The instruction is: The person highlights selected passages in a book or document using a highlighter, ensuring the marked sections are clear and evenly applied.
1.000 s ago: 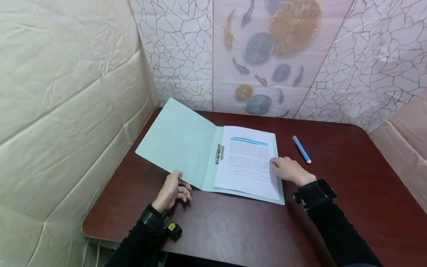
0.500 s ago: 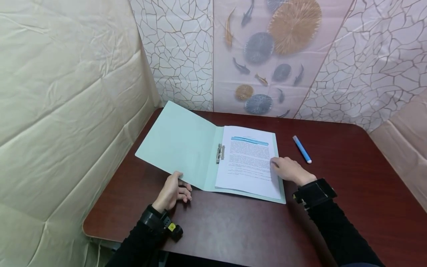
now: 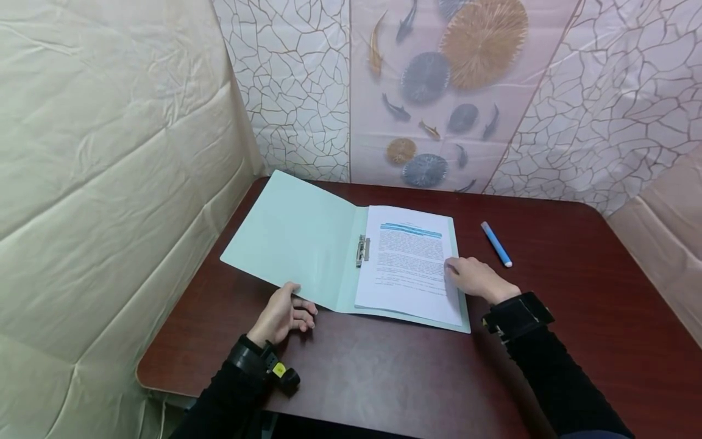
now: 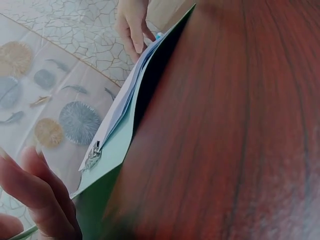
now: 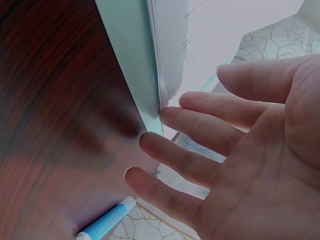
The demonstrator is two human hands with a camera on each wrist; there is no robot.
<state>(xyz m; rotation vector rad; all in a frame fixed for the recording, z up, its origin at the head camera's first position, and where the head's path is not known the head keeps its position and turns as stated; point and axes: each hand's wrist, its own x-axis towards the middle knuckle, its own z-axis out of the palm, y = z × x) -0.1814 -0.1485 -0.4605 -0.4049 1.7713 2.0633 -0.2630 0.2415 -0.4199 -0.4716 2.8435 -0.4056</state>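
A pale green file folder (image 3: 296,238) lies spread open on the table, its left cover tilted up off the tabletop. My left hand (image 3: 280,314) pinches the cover's lower edge, thumb on top, other fingers loosely bent beside it. A stack of printed paper (image 3: 408,268) with blue highlighted lines at the top rests on the folder's right side. Beside the stack's left edge sits a metal clip (image 3: 362,251). My right hand (image 3: 477,279) touches the right edge of the papers; in the right wrist view its fingers (image 5: 200,122) are extended and spread, fingertips against the edge.
A blue marker (image 3: 496,245) with a white end lies right of the folder, beyond my right hand. The dark red-brown table (image 3: 373,378) meets a patterned cloth backdrop (image 3: 296,91) behind and a cream cloth (image 3: 109,183) on the left.
The folder's left cover has sunk lower toward the table, its far corner dropping. The folder's right side has shifted very slightly. Both hands stay nearly in place.
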